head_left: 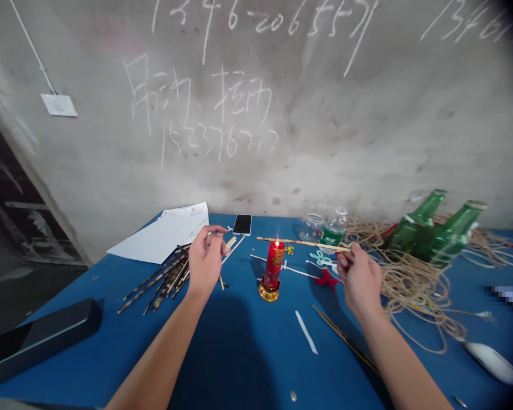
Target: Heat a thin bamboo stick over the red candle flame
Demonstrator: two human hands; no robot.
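Observation:
My right hand pinches one end of a thin tan bamboo strip. The strip reaches left, roughly level, passing at the flame of a lit red candle; whether it touches the flame I cannot tell. A gold holder keeps the candle upright on the blue table. Loosely curled, with thumb and index finger apart, my left hand appears to hold nothing. It hovers left of the candle, beside a pile of dark-marked strips. Below the held strip lie a red star-shaped piece and a pale green flower-shaped piece.
Green bottles stand at right among coils of tan cord. White papers and a phone lie near the wall. A long brown tool, a white strip and a dark case are nearer me.

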